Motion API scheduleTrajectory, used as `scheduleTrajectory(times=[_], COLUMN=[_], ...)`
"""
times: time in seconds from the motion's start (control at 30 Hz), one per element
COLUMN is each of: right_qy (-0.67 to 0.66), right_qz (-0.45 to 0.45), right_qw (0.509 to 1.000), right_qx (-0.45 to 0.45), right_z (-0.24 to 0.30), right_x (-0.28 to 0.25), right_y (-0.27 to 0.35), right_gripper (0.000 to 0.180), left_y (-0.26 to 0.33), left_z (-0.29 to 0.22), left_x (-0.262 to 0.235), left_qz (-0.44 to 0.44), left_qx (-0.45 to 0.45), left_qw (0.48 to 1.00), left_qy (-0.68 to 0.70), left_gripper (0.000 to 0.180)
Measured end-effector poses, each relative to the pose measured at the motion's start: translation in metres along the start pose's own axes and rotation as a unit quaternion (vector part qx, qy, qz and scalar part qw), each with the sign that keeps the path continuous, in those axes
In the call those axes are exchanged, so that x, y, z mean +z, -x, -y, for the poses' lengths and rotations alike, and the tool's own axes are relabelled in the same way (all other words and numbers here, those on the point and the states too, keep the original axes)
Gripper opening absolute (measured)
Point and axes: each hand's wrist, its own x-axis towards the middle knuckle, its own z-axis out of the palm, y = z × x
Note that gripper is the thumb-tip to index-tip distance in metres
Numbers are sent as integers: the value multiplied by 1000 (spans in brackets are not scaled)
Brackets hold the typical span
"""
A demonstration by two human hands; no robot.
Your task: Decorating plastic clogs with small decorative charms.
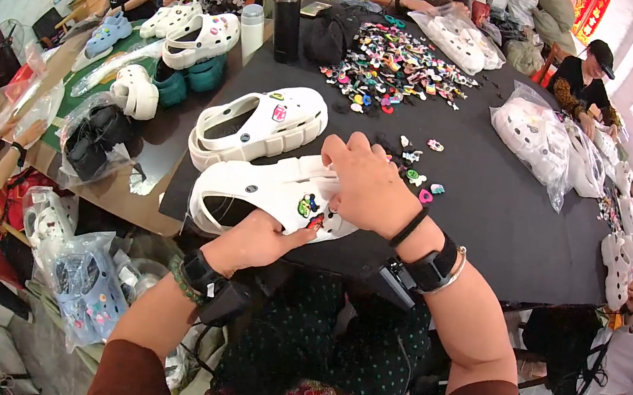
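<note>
Over at 9 o'clock there's a bagged black clog (94,137) sitting in clear plastic on the wooden table (122,197), with a few more white and teal clogs (190,48) piled up around 11 o'clock. The left hand (254,241) comes up from 6 o'clock, fingers curled under the near edge of the white clog (266,193), thumb pressed on its top right by the colourful charms (308,206) already stuck in it. That clog lies on its side at the near edge of the black table (500,213), pretty much dead centre, touching a second white clog (257,124) just behind it toward 12. The right hand (365,185) sits on the toe end, fingers bent and pinching down; can't tell if there's a charm under them. Loose charms (418,173) lie just beside it at 1 o'clock, a big charm pile (398,68) further up, and bagged white clogs (538,139) at 2 o'clock.
</note>
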Motion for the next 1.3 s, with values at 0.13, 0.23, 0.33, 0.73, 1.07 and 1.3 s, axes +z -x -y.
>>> scheduleTrajectory(times=[0.13,0.23,0.33,0.73,1.07,1.3], right_qy=[-49,-134,-272,-77,-32,-22], right_qz=[-45,-81,-123,-236,-242,-249], right_qw=[997,985,954,969,970,968], right_qx=[-25,-70,-40,6,13,7], right_z=[-16,-49,-55,-90,-85,-82], right_x=[13,28,33,109,111,110], right_y=[-6,-11,3,59,62,63], right_gripper=[44,40,45,45,41,42], left_y=[-4,-13,-18,-45,-55,-88], left_z=[-9,-21,-9,-11,-20,17], left_x=[-4,-8,-13,-31,-50,-75], left_qz=[-38,-61,-107,-204,-347,-355], left_qx=[-79,-80,-40,-1,-19,-74], left_qw=[994,988,988,967,830,847], left_qy=[69,120,105,-155,-435,-389], left_gripper=[33,34,36,51,59,74])
